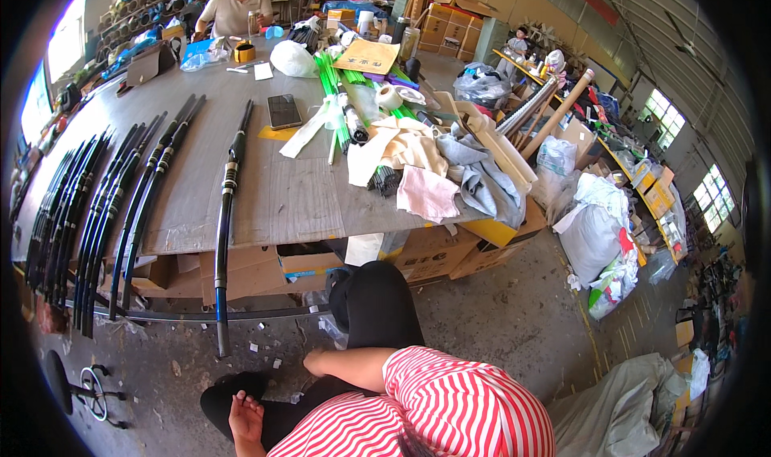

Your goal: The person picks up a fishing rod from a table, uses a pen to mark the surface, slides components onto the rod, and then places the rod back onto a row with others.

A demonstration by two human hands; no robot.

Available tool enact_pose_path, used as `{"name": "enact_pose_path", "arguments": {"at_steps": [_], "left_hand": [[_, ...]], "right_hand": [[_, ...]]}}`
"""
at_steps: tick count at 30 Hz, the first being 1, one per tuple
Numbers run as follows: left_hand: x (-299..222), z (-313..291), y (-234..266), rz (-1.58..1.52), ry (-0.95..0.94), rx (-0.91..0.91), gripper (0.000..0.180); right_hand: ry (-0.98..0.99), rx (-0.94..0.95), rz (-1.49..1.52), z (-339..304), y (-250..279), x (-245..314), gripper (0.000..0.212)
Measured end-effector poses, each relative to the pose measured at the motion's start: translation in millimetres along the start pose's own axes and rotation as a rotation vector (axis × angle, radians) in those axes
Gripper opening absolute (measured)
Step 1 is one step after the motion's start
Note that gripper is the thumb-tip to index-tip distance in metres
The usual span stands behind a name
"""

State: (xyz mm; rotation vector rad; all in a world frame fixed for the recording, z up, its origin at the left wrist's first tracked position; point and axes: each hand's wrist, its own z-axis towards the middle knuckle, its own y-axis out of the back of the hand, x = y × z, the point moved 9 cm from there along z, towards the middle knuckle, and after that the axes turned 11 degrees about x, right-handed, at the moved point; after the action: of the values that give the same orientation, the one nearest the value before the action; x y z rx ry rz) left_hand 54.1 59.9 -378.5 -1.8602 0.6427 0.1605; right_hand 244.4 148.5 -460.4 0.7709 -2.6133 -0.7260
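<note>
Hands first, nearest the camera: the left hand [246,417] lies on a black-trousered thigh, fingers loosely curled and holding nothing. The right hand is hidden under the red-and-white striped sleeve [450,393], so its grip cannot be told. Just beyond the raised knee [377,296], a long black rod [226,216] overhangs the edge of the grey table [289,192], well apart from both hands. More black rods [96,216] lie in rows to the left. Farther on sit a phone [283,111], green sticks [329,75], and crumpled cloths [426,168]. At the far end, another person [234,9] sits.
</note>
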Motion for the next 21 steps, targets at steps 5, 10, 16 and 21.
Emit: {"name": "enact_pose_path", "arguments": {"at_steps": [5,10,16,21], "left_hand": [[-2,-2,4,0.007,-0.015,0.002,0.022],[1,0,-1,-0.001,0.007,-0.001,0.022],[1,-2,-4,-0.025,-0.005,-0.009,0.022],[-3,-5,-5,-0.056,-0.015,-0.008,0.023]], "right_hand": [[0.113,-0.089,0.158,-15,16,9,0.018],[0.11,0.146,0.755,12,-7,4,0.004],[0.048,0.232,0.626,20,-25,1,0.003],[-0.029,0.032,0.117,2,1,-6,0.029]]}}
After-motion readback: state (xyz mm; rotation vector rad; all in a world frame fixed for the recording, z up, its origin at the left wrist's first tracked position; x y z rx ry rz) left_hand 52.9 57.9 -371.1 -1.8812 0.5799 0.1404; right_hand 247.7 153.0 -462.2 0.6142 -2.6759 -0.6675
